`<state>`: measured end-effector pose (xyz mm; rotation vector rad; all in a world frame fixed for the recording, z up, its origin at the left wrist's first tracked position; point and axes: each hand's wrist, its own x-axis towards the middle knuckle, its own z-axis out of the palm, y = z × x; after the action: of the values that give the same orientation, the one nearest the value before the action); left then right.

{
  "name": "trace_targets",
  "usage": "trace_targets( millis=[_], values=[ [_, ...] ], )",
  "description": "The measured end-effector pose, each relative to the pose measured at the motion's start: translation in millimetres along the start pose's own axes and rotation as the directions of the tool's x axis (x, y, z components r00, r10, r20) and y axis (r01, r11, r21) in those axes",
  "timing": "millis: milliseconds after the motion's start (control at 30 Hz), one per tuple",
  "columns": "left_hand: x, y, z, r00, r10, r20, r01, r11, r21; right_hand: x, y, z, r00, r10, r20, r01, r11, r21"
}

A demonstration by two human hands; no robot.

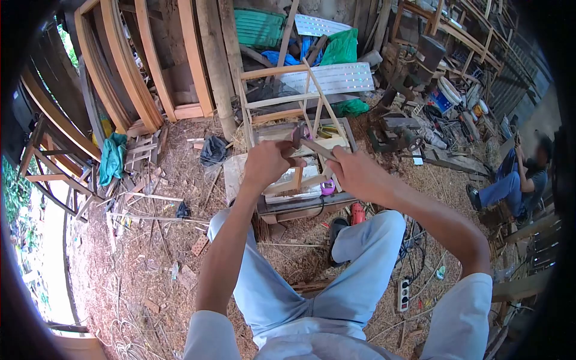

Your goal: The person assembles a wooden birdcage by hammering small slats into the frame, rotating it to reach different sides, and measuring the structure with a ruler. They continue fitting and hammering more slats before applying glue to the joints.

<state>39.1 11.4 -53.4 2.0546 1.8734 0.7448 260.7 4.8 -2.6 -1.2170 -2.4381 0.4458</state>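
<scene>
My right hand [355, 174] is wrapped round the wooden handle of a hammer [318, 149], whose head is close beside the fingers of my left hand [268, 163]. The left fingers are bent together near the top of a wooden frame; what they hold, if anything, is too small to make out. Beneath both hands is the light wooden frame [282, 103], made of slats, over a low workbench [288, 209]. A purple round object [327, 187] lies on the bench, below my right hand.
Curved wooden pieces [144, 66] lean at the back left. A red object [357, 213] stands by my right foot. A power strip [404, 295] and cables lie at the lower right. A person [521, 177] sits at the far right. Shavings cover the floor [150, 240].
</scene>
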Motion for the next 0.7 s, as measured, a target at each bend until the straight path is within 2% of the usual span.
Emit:
trace_targets(
  millis=[67,133,167,233,333,367,400,433,467,500,533,600,667,700],
  values=[
    [-1.3,3.2,-2.2,1.0,-0.015,0.0,0.015,0.999,0.037,-2.1,4.1,2.5,1.0,-0.007,0.026,0.008,0.999,-0.037],
    [-3.6,-2.8,3.0,0.992,0.068,-0.107,-0.063,0.997,0.047,-1.2,-3.8,-4.4,0.995,-0.015,-0.095,0.024,0.995,0.093],
    [-3.0,-5.0,3.8,0.992,0.067,-0.106,-0.063,0.997,0.047,-2.4,-3.3,-3.2,0.995,-0.015,-0.094,0.024,0.995,0.094],
    [-1.3,-7.0,3.9,0.998,0.034,-0.045,-0.033,0.999,0.026,-8.4,-1.9,-0.3,0.996,0.053,0.068,-0.053,0.999,0.002],
    [-0.1,-7.4,4.0,0.997,0.047,-0.065,-0.047,0.999,-0.007,-6.9,-0.7,-6.9,0.989,0.08,0.121,-0.079,0.997,-0.02],
    [-4.1,-6.8,4.5,0.996,0.023,-0.09,-0.028,0.998,-0.052,-4.9,-2.5,-10.1,0.991,0.078,0.111,-0.076,0.997,-0.024],
    [-2.5,-3.1,0.8,0.996,0.026,-0.091,-0.03,0.998,-0.052,-5.0,-7.1,-12.9,0.996,0.077,0.048,-0.08,0.995,0.062],
    [-1.9,0.5,-1.7,0.999,-0.01,-0.038,0.011,1.0,0.017,-7.1,-9.5,-13.1,0.996,0.085,-0.011,-0.083,0.985,0.15],
    [-1.2,2.8,-2.5,0.999,-0.049,0.011,0.048,0.995,0.087,-9.2,-5.4,-7.5,0.996,0.088,-0.012,-0.086,0.985,0.15],
    [-2.7,-1.2,0.7,0.99,0.086,-0.115,-0.084,0.996,0.028,-11.2,-1.7,0.3,0.996,0.081,0.04,-0.083,0.994,0.063],
    [-2.6,-2.8,2.9,0.989,0.091,-0.114,-0.088,0.996,0.029,-12.5,1.7,4.0,0.993,0.076,0.089,-0.074,0.997,-0.024],
    [-2.4,0.1,-1.1,0.999,-0.003,-0.045,0.001,0.998,-0.057,-11.2,4.3,0.9,0.996,0.053,0.073,-0.052,0.998,-0.018],
    [-1.7,-3.1,0.9,0.997,0.036,-0.065,-0.037,0.999,-0.019,-8.0,0.0,-6.3,0.997,0.032,0.065,-0.031,0.999,-0.014],
    [-3.0,-5.3,2.9,0.994,0.068,-0.081,-0.067,0.998,0.019,-6.5,-7.5,-11.5,0.998,0.06,0.011,-0.06,0.994,0.093]
  ],
)
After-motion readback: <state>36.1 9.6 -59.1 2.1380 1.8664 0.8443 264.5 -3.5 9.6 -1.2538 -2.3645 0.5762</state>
